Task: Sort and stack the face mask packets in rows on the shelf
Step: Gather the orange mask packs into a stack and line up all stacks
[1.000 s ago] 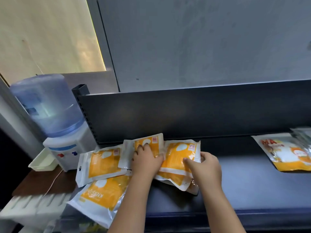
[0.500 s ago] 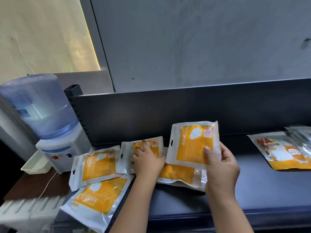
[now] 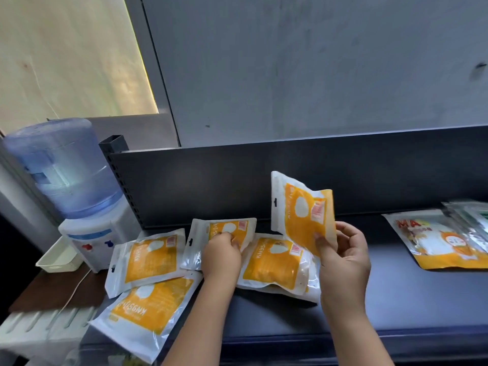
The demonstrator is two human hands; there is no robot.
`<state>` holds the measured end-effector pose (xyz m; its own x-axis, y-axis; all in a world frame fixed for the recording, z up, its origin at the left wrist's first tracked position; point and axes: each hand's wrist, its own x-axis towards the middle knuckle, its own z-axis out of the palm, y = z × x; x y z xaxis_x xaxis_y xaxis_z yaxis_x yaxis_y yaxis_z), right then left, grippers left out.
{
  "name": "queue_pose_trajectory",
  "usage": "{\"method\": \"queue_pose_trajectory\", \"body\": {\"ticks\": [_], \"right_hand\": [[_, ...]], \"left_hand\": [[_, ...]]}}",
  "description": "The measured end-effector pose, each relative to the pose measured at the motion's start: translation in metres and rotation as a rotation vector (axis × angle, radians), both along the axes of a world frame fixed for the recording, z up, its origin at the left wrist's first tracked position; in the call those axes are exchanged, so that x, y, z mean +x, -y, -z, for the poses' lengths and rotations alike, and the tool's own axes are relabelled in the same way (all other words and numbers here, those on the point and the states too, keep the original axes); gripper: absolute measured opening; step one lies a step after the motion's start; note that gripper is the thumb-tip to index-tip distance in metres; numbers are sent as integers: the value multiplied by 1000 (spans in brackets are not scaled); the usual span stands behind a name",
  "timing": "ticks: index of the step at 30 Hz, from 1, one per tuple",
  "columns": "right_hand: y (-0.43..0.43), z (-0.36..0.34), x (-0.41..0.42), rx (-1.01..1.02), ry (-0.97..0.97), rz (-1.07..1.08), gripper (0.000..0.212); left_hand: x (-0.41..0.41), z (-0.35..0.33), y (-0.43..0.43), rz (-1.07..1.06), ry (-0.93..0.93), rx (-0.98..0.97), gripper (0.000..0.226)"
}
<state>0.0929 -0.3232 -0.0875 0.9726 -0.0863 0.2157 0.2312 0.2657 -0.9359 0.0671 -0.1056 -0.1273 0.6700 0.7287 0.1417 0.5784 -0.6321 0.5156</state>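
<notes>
Several orange-and-white face mask packets lie on the dark shelf (image 3: 396,299). My right hand (image 3: 343,254) holds one packet (image 3: 301,210) lifted and tilted upright above the pile, pinched at its lower edge. My left hand (image 3: 221,254) rests fingers-down on a flat packet (image 3: 211,233) near the back panel. Another packet (image 3: 274,265) lies between my hands on top of others. Two more lie at the left: one (image 3: 150,257) flat, one (image 3: 148,313) hanging over the shelf's front-left corner.
A differently printed orange packet (image 3: 443,239) lies at the right, with more packets (image 3: 472,215) behind it at the frame edge. The shelf's back panel (image 3: 369,175) rises behind. A water dispenser (image 3: 71,186) and a white tray (image 3: 58,260) stand left of the shelf.
My right hand picked a packet off the pile, raised it and moved it rightward, tilting it upright. My left hand stayed pressed on its packet.
</notes>
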Motion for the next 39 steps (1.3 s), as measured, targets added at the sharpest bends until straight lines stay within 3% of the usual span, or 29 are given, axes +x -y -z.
{"method": "queue_pose_trajectory", "body": {"ticks": [3, 6, 10, 13, 17, 22, 26, 29, 33, 36, 37, 39], "right_hand": [[1, 2, -4, -106, 66, -23, 27], [1, 7, -8, -201, 139, -17, 31], [-1, 13, -10, -260, 220, 10, 44], [-1, 17, -7, -301, 332, 42, 37], [-5, 17, -9, -134, 330, -137, 45], [-16, 3, -17, -254, 507, -264, 49], [-13, 5, -16, -457, 596, -155, 51], [1, 11, -16, -527, 494, -93, 63], [23, 5, -22, -346, 229, -246, 60], [44, 2, -22, -362, 57, -249, 77], [53, 3, -19, -260, -25, -234, 78], [71, -2, -15, 134, -208, -199, 70]], "left_hand": [[-5, -4, 4, -12, 94, -32, 23], [-14, -10, 10, -21, 323, -180, 20], [-26, -29, 14, -116, 782, -677, 23], [-34, -45, 13, -47, 918, -874, 24], [-43, -64, 21, 100, 1095, -1175, 28], [-55, -77, 54, 402, 1000, -1387, 39], [-59, -81, 60, 399, 933, -1650, 72], [-52, -73, 51, 331, 759, -1583, 63], [-44, -62, 56, 247, 651, -1526, 49], [-38, -60, 79, 237, 672, -1505, 37], [-36, -58, 88, 236, 683, -1496, 35], [-29, -57, 107, 231, 707, -1476, 33]]}}
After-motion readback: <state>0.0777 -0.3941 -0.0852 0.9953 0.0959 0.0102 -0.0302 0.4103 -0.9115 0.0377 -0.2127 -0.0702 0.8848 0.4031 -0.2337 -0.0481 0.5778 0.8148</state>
